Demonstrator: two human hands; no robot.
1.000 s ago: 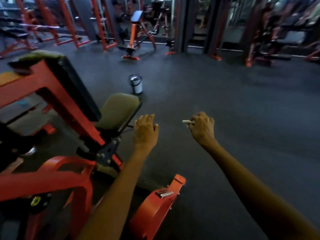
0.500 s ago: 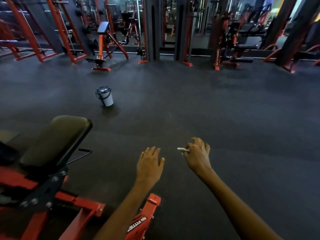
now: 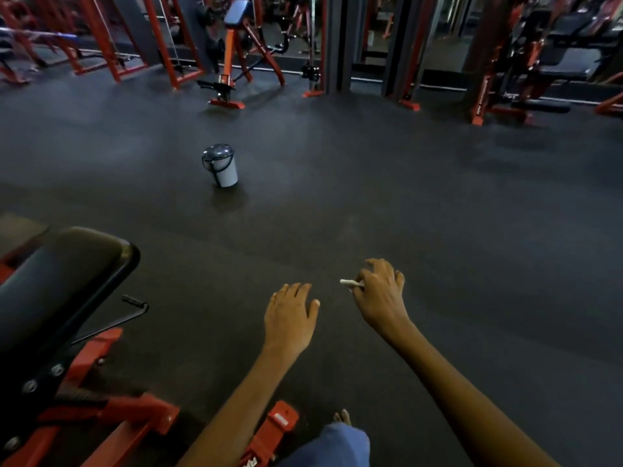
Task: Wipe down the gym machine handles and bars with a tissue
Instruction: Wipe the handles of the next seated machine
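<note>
My right hand (image 3: pixel 379 296) is held out over the dark floor and pinches a small white folded tissue (image 3: pixel 350 282) that sticks out to the left of its fingers. Beside it, my left hand (image 3: pixel 290 315) hangs in the air with relaxed fingers and holds nothing. A gym machine with a black padded seat (image 3: pixel 64 284) and an orange-red frame (image 3: pixel 111 409) stands at the lower left, apart from both hands. A thin black lever (image 3: pixel 135 303) pokes out under the seat.
A small grey lidded bin (image 3: pixel 220 165) stands on the rubber floor ahead. Orange-red racks and a bench stand (image 3: pixel 229 55) line the far side, with dark pillars (image 3: pixel 333 42) and more machines (image 3: pixel 505 62) at the right. My foot (image 3: pixel 342 417) and trouser leg show at the bottom.
The view has swung right and away from the machine, which now sits lower left. Both hands stay out in front; the right still pinches the tissue.
</note>
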